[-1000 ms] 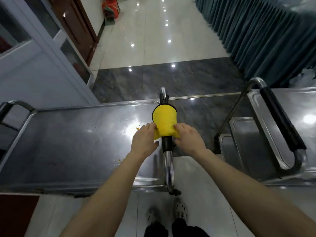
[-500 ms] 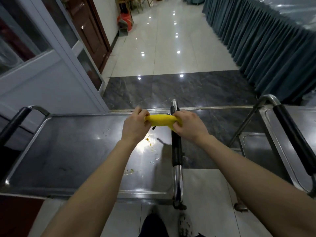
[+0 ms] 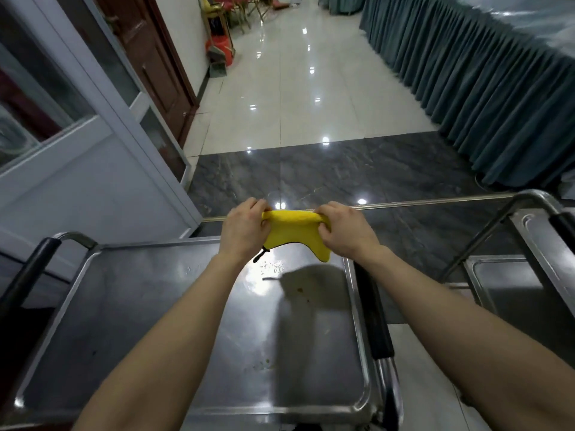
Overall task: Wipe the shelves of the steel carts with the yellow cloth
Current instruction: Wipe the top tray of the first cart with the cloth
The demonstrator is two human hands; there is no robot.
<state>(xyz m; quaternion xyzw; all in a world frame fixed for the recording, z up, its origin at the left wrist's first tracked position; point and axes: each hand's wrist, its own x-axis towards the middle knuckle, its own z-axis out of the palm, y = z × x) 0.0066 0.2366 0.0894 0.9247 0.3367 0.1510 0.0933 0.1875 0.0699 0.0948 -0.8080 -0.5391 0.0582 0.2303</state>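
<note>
The yellow cloth [image 3: 292, 233] hangs stretched in the air between both hands, above the far end of a steel cart's top shelf [image 3: 155, 321]. My left hand [image 3: 244, 227] grips the cloth's left end and my right hand [image 3: 343, 231] grips its right end. A small black loop dangles from the cloth's lower edge. Crumbs and wet spots lie on the shelf below the cloth. A second steel cart [image 3: 525, 293] stands to the right, partly cut off by the frame.
The first cart has black-padded handles at its left [image 3: 28, 275] and right [image 3: 373, 315]. A white glazed partition [image 3: 77, 169] stands at the left. Teal skirted tables [image 3: 485, 88] line the right of the glossy tiled hallway. Red chairs and an orange bin sit far back.
Both hands lifted the cloth off the cart's right handle, where it was draped, and pulled it out between them. The view tilted up toward the hallway.
</note>
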